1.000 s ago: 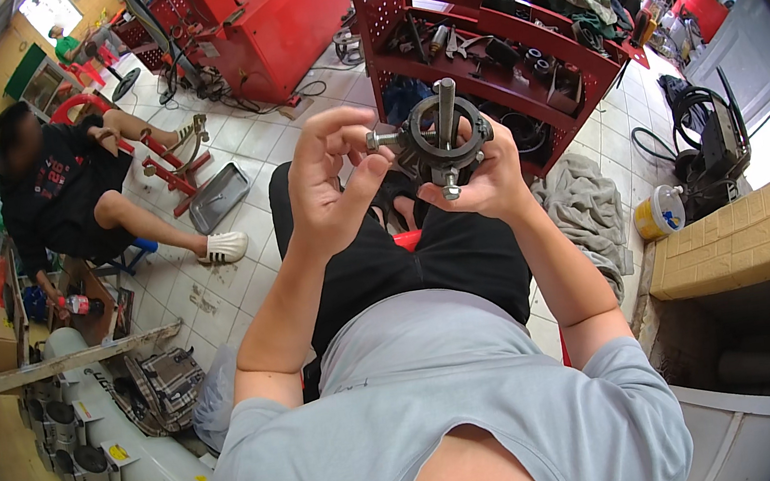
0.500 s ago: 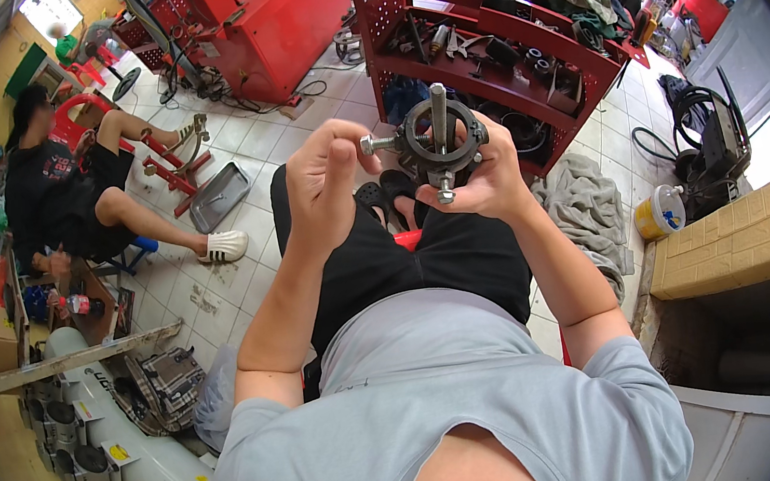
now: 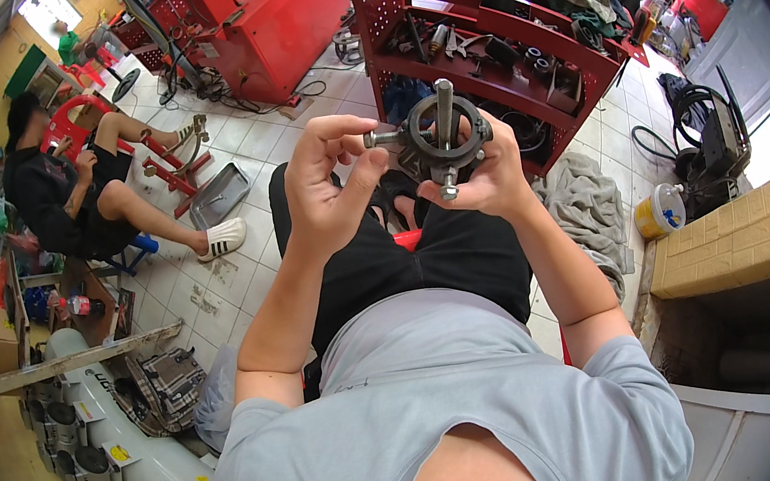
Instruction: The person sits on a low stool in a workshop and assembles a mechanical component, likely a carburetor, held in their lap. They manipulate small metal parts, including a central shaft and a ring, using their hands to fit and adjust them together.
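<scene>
Here, in the head view, both hands are raised above the person's lap, in front of the red tool rack (image 3: 514,39). Between them is a dark metal ring part (image 3: 438,141) with a bolt running through it from top to bottom and another sticking out to its left side. The right hand (image 3: 493,177) cups the ring part from below and behind, its fingers wrapped around the far rim; most of those fingers are hidden by the metal, so only the knuckles and thumb side show. The left hand (image 3: 329,185) sits just left of the ring part, thumb and forefinger pinching the end of the side bolt, the other fingers curled loosely. How the bolts seat inside the ring is hard to make out.

Below the ring part lie the black shorts and grey shirt, which fill the lower middle and hide the seat. Right of the rack a grey cloth (image 3: 590,209) is heaped on the tiled floor, with a small yellow tub (image 3: 659,210) just beyond it. Far left of the rack another person (image 3: 73,199) sits on a red chair, partly cut off by the dark rim. A flat metal tray (image 3: 218,194) lies on the floor near that person's foot.
</scene>
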Demonstrator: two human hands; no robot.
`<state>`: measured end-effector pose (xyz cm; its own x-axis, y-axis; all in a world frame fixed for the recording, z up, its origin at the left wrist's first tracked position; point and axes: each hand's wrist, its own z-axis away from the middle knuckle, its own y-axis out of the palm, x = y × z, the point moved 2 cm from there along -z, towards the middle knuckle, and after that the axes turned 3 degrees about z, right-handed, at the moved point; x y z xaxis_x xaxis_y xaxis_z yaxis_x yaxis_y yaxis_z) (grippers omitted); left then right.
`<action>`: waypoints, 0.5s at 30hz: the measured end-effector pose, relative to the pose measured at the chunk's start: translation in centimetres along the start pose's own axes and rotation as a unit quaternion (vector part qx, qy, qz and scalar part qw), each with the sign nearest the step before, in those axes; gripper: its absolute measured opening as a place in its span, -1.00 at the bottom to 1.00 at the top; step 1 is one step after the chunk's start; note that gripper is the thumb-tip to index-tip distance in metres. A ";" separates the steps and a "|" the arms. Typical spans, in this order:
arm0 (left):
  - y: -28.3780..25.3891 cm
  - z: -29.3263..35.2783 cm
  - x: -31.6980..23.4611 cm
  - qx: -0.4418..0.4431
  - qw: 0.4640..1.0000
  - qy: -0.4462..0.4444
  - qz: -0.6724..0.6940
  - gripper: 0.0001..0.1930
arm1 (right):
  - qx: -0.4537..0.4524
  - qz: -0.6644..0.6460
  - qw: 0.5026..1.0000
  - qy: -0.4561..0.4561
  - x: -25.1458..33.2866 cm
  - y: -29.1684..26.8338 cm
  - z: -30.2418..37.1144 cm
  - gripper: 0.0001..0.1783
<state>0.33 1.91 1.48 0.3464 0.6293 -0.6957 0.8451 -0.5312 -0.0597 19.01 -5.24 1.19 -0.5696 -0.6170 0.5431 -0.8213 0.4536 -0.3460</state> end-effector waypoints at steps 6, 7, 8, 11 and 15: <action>-0.2 -0.3 -0.2 0.009 0.998 -0.011 0.064 -0.61 | -0.010 -0.006 1.000 -0.015 0.0 0.2 0.0 -0.53; -0.3 -0.2 -0.2 0.015 1.000 -0.003 0.006 -0.59 | -0.013 -0.004 1.000 -0.023 -0.1 0.2 0.0 -0.53; -0.4 -0.1 -0.1 0.020 0.998 0.007 -0.052 -0.57 | -0.008 -0.002 1.000 -0.019 0.0 0.2 0.0 -0.53; -1.1 0.1 1.1 0.022 0.996 -0.040 0.074 -0.57 | 0.000 0.002 1.000 -0.013 0.1 0.1 0.0 -0.53; 0.1 -0.4 0.2 -0.031 0.992 -0.002 0.121 -0.59 | -0.008 0.004 1.000 -0.022 0.2 0.1 -0.1 -0.53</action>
<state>0.65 2.18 1.66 0.5413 0.4847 -0.6871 0.7606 -0.6306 0.1543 18.82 -5.26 1.31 -0.5766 -0.6408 0.5068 -0.8168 0.4677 -0.3379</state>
